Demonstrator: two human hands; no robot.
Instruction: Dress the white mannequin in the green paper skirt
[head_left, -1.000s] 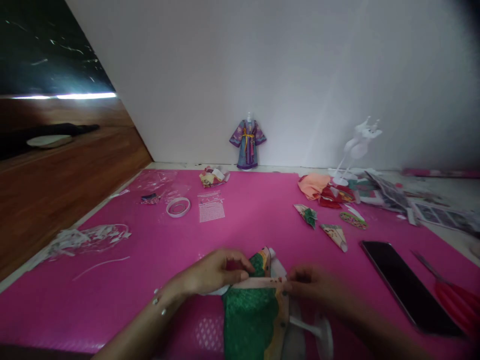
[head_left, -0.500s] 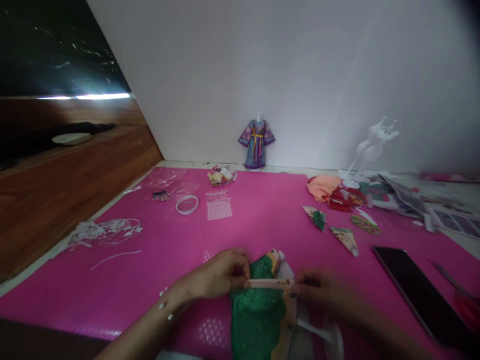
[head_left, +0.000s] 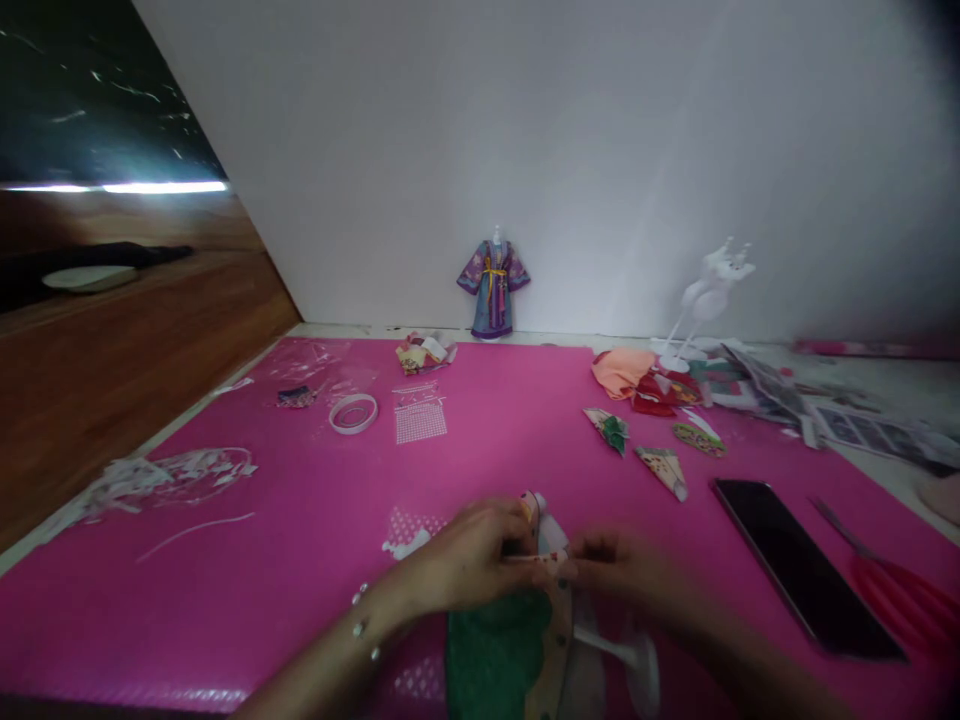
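A green doll dress [head_left: 499, 650] with a beige dotted edge lies on the table in front of me, around a small white mannequin whose stand [head_left: 637, 665] sticks out at the right. My left hand [head_left: 480, 550], wearing a beaded bracelet, is closed on the pale band [head_left: 551, 560] across the dress. At the right end of that same band, my right hand [head_left: 611, 565] pinches it, slightly blurred. The fingertips of both hands are close together. My left hand covers part of the green cloth above the band.
Scissors [head_left: 885, 580] and a phone [head_left: 802, 570] lie at the right. Behind them are fabric scraps [head_left: 622, 375] and bare white mannequins [head_left: 709, 290]. A dressed doll form [head_left: 495, 285] stands by the wall. A tape roll [head_left: 353, 414], bead sheet [head_left: 421, 421] and paper strips [head_left: 172, 475] lie left.
My left hand has slid right along the band, closer to my right hand, and covers more of the green cloth. The whole view has shifted, with the scene sitting further left.
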